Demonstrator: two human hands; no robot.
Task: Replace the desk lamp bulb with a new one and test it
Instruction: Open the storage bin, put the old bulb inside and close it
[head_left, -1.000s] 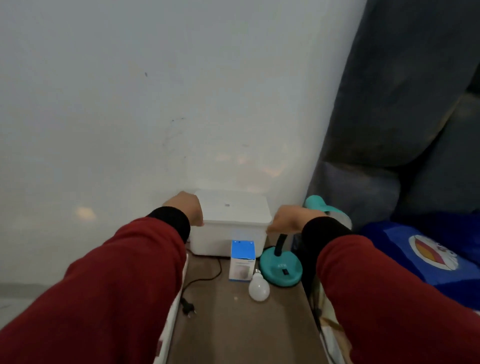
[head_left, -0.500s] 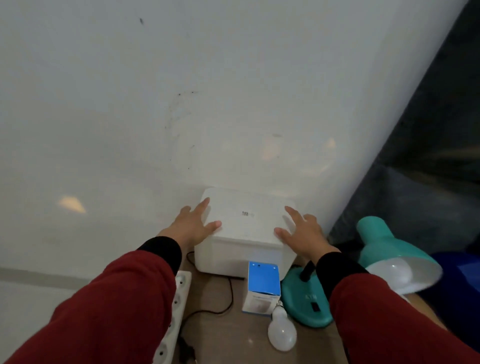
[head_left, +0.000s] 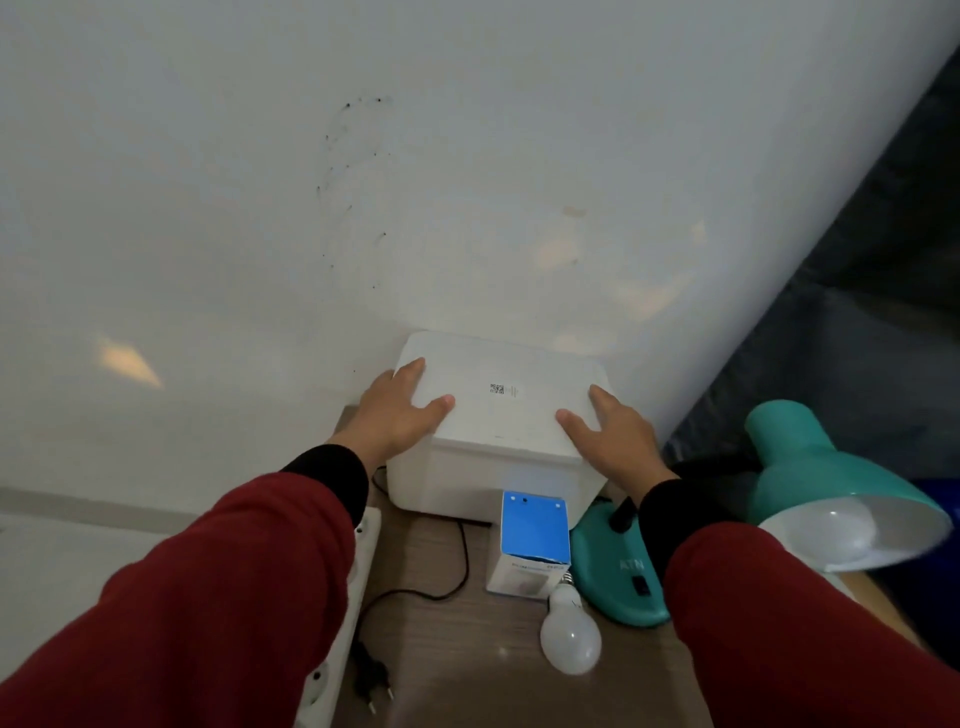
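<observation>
Both hands lie flat on the lid of the white box (head_left: 498, 410), fingers straight and a little spread: the left hand (head_left: 397, 415) covers its near left corner, thumb on top and fingers along the left edge, and the right hand (head_left: 613, 434) covers its near right corner the same way. Red sleeves with black cuffs reach down from both wrists.

That box, the landmark for what follows, is smooth matte plastic, rectangular with rounded corners, a small printed code in the middle of its lid. It stands against the pale wall (head_left: 363, 182) at the back of a brown wood-grain table (head_left: 467, 675).

Right of the box is the teal desk lamp (head_left: 810, 467): a glossy bell-shaped shade, white inside, tilted toward the camera with a frosted bulb (head_left: 844, 535) seated in it, and a round teal base (head_left: 613, 577) just beside the box's front right corner.

Left of the box a white power strip (head_left: 358, 577) lies along the table edge.

Touching the front of the box stands a small cardboard carton (head_left: 532, 540), blue on top, white on its face.

Nearer than the carton lies a loose pear-shaped frosted bulb (head_left: 570, 639), screw cap toward the carton.

A thin black cord (head_left: 447, 592) curls from under the box to a two-pin plug (head_left: 371, 675).
</observation>
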